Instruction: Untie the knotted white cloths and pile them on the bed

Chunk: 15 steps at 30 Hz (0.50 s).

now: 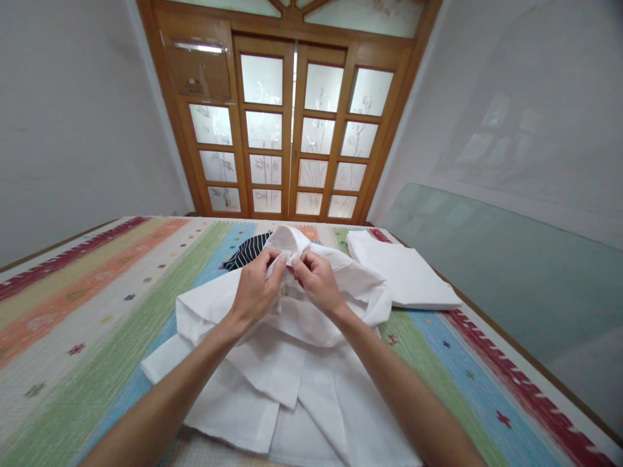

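No text, brand, number or sign can be read anywhere. The brown cardboard panel at the upper left of the far door carries a small dark mark, too blurred to make out.

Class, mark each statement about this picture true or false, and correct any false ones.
1. The left hand and right hand both pinch the white shirt near its collar. True.
2. The folded white cloth lies to the left of the shirt. False: it lies to the right.
3. A dark striped garment lies just beyond the shirt. True.
4. The cover under the shirt is plain grey. False: it is striped in many colours.
5. The wooden doors at the back stand wide open. False: they are shut.
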{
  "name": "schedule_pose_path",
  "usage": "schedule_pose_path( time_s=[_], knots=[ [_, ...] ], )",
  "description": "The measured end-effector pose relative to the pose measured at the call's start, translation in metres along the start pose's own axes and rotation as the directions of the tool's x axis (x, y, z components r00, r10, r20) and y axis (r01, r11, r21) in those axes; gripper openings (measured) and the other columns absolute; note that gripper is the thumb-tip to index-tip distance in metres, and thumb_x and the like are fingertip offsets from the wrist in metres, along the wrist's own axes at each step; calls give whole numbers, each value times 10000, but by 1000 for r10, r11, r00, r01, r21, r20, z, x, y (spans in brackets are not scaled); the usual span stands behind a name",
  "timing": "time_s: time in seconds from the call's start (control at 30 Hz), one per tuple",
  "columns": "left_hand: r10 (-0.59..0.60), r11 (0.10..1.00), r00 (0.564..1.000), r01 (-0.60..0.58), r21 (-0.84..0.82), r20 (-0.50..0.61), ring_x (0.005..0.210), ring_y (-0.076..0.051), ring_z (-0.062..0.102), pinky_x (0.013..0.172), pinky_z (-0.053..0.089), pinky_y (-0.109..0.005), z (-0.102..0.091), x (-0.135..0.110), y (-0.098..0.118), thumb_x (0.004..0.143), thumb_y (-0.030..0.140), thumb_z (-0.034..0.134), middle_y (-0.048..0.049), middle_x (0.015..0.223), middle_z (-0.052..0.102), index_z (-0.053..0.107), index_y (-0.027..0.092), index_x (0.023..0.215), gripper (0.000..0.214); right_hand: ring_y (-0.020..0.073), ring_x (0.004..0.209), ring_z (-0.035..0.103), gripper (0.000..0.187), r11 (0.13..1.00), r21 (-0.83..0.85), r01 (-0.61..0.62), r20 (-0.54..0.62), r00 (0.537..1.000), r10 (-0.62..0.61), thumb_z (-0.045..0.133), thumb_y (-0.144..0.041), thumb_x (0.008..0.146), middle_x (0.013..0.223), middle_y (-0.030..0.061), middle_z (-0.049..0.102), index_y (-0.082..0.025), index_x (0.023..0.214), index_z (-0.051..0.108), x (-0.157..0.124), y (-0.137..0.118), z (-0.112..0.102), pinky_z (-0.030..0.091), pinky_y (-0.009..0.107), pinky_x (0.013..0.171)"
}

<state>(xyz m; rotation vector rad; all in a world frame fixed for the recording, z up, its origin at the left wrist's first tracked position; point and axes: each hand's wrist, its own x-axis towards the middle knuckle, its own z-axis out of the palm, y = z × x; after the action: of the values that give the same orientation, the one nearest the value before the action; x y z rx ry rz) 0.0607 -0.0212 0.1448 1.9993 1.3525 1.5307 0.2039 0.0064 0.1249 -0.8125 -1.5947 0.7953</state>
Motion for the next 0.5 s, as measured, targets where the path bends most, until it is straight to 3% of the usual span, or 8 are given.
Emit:
schedule_pose_path(
  time_s=[0.1, 0.2, 0.33, 0.5],
  knots=[
    [-72, 986, 996, 64, -154, -45, 710, -154, 606, 640, 445, -239, -6, 3, 4, 913, 407, 527, -10, 782, 662, 604, 175, 878, 247, 108, 521, 399, 376, 998, -68, -5, 25, 1000, 7, 522, -491, 846, 540, -42, 436, -210, 621, 410, -2, 9, 5, 325, 230, 511],
    [-62, 973, 998, 54, -225, -28, 708, -153, 608, 630, 454, -232, -15, 6, 11, 886, 420, 570, -16, 783, 665, 617, 168, 872, 256, 109, 496, 407, 369, 998, -36, -43, 21, 999, 43, 501, -491, 849, 524, -41, 454, -212, 621, 423, -2, 16, 10, 335, 229, 494],
    [-74, 979, 995, 61, -195, -60, 701, -145, 599, 622, 450, -221, -29, 13, 12, 880, 410, 577, -12, 768, 660, 622, 170, 867, 244, 102, 437, 410, 307, 995, 40, -95, -179, 979, 100, 498, -433, 839, 508, -51, 452, -219, 636, 415, 8, 14, 1, 331, 214, 431],
    [-192, 934, 978, 155, -322, -86, 509, -110, 511, 452, 373, -197, -46, 22, 5, 853, 427, 590, 25, 639, 586, 579, 185, 835, 243, 92, 355, 392, 364, 946, 311, -94, -478, 845, 241, 488, -527, 842, 509, -58, 440, -232, 668, 365, 25, -3, -33, 284, 204, 325]
  ],
)
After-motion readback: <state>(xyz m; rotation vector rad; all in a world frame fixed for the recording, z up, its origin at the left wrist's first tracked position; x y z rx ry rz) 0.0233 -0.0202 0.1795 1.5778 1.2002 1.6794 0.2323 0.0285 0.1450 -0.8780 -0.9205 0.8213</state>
